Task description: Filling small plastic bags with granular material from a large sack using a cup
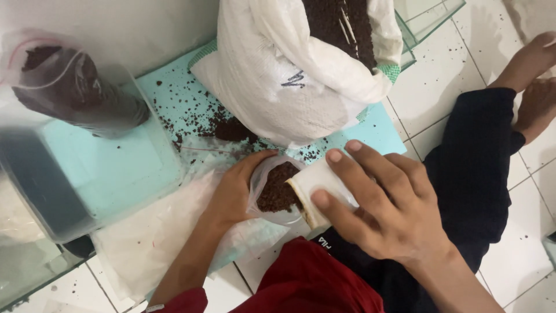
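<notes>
I see my left hand (231, 194) curled around the mouth of a small clear plastic bag (272, 194), thumb and fingers clasping its rim so it stays open. Inside the bag sits a heap of dark brown granules (277, 188). My right hand (379, 203) is just to the right of the left one, gripping a small white cup (315, 191) that is tipped on its side, its open end pressed into the bag's mouth and touching the granules. Two fingertips lie over the cup's top and the thumb presses from below.

Beyond both hands stands a big white woven sack (289, 69), open at the top and filled with the same dark material. It rests on a pale turquoise board (174, 93), where spilled granules (197, 119) are scattered just beyond my left hand. Farther out to the left of that hand stands a clear plastic container (75, 168), with another filled clear bag (69, 87) leaning on it. Under my left wrist lies a stack of flat empty plastic bags (145, 237) on the white tiled floor (440, 75). To the right of my right hand is my leg in dark trousers (480, 174).
</notes>
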